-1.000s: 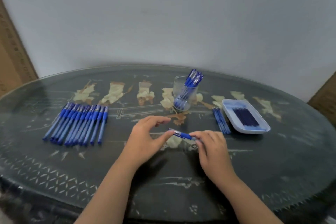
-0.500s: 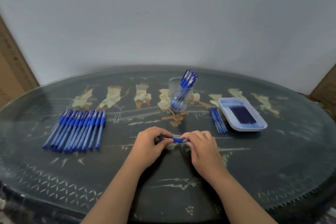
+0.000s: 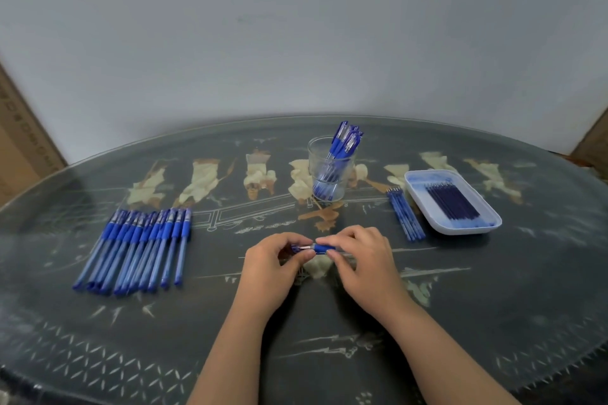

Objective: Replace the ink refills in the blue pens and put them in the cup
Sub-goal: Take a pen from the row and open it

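Both grips are pinched on one blue pen (image 3: 324, 248) near centre over the surface (image 3: 493, 306): our left hand (image 3: 273, 261) at its tip end, our right hand (image 3: 360, 260) on the barrel. We judge the pen is being reassembled; next it needs a steady drop into the far cup (image 3: 330, 171).

The worktop (image 3: 493, 306) is black with cream and brown pictures. The cup (image 3: 324, 154) is clear. Left of the cup the pens (image 3: 141, 240) are blue. Right of the cup a white tray (image 3: 467, 229) has dark blue refills (image 3: 452, 202).
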Action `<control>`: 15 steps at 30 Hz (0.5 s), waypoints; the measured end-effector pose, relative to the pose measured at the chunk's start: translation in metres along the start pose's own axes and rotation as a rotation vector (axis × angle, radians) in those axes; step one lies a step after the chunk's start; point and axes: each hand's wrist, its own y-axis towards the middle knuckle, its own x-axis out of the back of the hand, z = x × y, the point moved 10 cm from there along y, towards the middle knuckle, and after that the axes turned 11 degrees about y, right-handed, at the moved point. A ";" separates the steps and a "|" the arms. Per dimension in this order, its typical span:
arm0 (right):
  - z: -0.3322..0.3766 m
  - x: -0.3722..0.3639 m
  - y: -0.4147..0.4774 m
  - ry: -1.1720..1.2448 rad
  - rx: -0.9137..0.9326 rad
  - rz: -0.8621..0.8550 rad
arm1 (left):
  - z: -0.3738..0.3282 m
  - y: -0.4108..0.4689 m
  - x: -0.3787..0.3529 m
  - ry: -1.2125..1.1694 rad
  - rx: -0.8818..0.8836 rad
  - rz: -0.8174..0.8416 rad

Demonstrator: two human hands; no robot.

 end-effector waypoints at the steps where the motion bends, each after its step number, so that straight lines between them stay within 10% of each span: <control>1: -0.001 -0.002 -0.001 0.005 0.003 0.015 | 0.000 0.000 -0.001 0.003 -0.001 0.005; 15: 0.006 0.000 -0.003 0.062 0.035 -0.012 | -0.011 0.001 -0.003 0.194 -0.117 -0.014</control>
